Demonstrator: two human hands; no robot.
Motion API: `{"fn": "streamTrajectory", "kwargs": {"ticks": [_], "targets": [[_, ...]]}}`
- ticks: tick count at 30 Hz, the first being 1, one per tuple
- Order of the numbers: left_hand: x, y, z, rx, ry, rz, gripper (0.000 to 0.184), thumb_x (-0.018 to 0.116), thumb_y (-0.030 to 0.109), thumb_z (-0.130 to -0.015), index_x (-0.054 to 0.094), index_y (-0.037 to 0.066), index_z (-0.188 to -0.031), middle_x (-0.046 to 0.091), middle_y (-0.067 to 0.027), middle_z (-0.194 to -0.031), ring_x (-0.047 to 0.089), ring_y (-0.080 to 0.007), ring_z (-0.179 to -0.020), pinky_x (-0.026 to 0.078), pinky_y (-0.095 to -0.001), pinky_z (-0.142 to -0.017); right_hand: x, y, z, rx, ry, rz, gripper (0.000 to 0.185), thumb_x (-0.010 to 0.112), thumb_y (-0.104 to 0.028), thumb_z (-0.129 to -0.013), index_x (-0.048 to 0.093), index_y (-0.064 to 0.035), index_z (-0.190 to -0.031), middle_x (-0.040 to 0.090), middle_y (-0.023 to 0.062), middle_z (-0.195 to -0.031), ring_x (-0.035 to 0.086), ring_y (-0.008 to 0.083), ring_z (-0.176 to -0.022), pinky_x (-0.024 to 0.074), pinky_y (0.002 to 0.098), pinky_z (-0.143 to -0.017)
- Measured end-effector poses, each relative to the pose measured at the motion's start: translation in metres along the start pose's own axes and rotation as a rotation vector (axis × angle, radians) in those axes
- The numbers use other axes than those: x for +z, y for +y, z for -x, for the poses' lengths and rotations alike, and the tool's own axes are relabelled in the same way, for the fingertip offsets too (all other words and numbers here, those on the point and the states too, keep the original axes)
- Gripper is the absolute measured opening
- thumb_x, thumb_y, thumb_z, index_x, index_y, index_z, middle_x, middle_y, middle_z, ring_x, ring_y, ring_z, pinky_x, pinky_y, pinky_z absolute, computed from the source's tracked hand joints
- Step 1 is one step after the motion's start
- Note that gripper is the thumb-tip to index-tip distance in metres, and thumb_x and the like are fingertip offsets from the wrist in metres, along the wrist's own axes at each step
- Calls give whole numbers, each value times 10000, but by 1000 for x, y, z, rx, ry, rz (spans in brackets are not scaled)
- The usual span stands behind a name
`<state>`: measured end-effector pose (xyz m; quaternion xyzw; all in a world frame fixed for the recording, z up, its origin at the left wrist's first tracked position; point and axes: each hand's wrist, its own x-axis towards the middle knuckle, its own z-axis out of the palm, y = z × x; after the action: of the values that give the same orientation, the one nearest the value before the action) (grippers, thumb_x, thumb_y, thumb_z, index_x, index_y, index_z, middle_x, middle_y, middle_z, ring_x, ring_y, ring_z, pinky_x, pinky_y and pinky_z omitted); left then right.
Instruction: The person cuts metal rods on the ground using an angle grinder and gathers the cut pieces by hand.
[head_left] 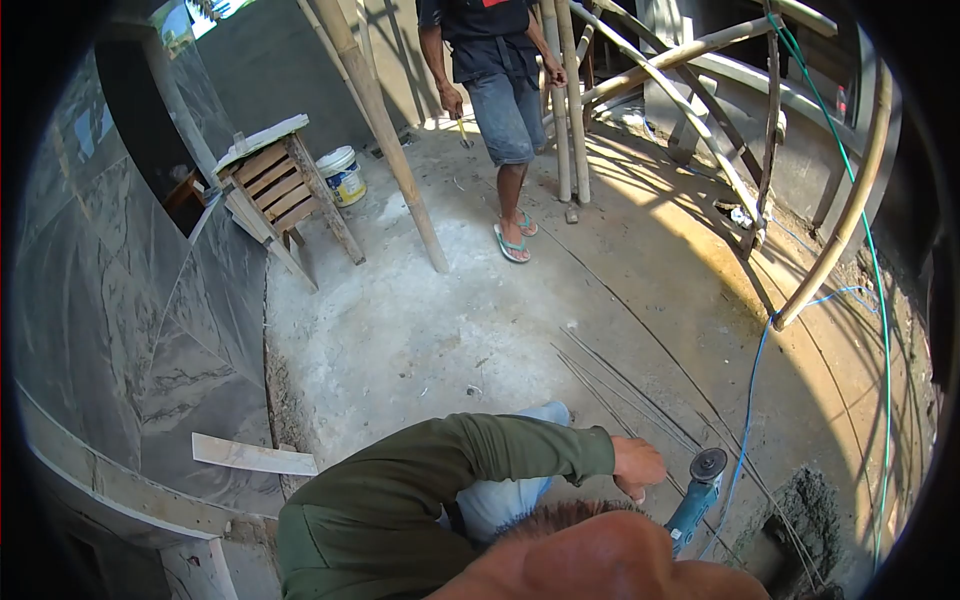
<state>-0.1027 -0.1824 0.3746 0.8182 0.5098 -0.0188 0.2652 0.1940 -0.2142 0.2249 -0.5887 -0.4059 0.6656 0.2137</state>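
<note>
My left hand [637,466] reaches out from a dark green sleeve at the lower middle, its fingers bent down toward the floor. The fingers look closed, but what they may hold is hidden beneath them. Several thin metal rods [630,385] lie along the floor and run close by this hand. Just to its right is a teal angle grinder [693,512], its round disc [708,464] facing up. The grinder's lower end is hidden behind the head at the bottom of the view. My right hand does not show.
A person [505,110] in shorts and sandals stands ahead, holding a small tool. Bamboo poles [405,180] lean nearby. A wooden stand [280,190] and bucket [342,176] are at left. A blue cord [752,400] crosses the floor; wet mortar [808,510] lies lower right.
</note>
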Motion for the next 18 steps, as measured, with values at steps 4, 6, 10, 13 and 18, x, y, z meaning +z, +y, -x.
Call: {"fn": "streamTrajectory", "kwargs": {"ticks": [4, 6, 10, 13, 18], "targets": [[2, 0, -6, 18, -47, 3, 426, 710, 351, -745, 619, -7, -957, 639, -206, -967, 614, -396, -956, 485, -491, -807, 4, -3, 3, -5, -5, -51, 308, 658, -318, -802, 550, -81, -966, 518, 23, -646, 478, 135, -468, 395, 276, -430], [-2, 3, -6, 23, -63, 8, 424, 708, 351, -749, 621, -7, -960, 639, -207, -970, 612, -394, -965, 484, -490, -813, 9, -15, 9, -114, 67, -130, 433, 686, -168, -746, 505, -17, -1109, 529, 46, -671, 481, 139, -439, 412, 285, -406], [-8, 10, -11, 17, -109, -5, 433, 697, 360, -764, 618, 0, -992, 637, -204, -991, 606, -388, -986, 480, -487, -828, 10, -23, 21, -123, 83, -141, 412, 683, -164, -749, 504, -26, -1093, 545, 46, -701, 496, 138, -443, 438, 281, -414], [0, 6, -15, 52, -117, -12, 449, 682, 379, -778, 606, 7, -1019, 636, -200, -1000, 604, -389, -984, 479, -486, -826, 11, -14, 15, -157, 83, -198, 390, 681, -164, -754, 505, -36, -1077, 548, 42, -701, 503, 136, -447, 435, 277, -416], [5, -5, -19, 115, -79, -9, 459, 647, 406, -812, 581, 19, -1049, 637, -192, -998, 602, -393, -954, 478, -480, -799, 6, -13, 25, -116, 104, -216, 359, 712, -148, -740, 520, -42, -1023, 548, 20, -658, 509, 127, -436, 439, 277, -413]]}}
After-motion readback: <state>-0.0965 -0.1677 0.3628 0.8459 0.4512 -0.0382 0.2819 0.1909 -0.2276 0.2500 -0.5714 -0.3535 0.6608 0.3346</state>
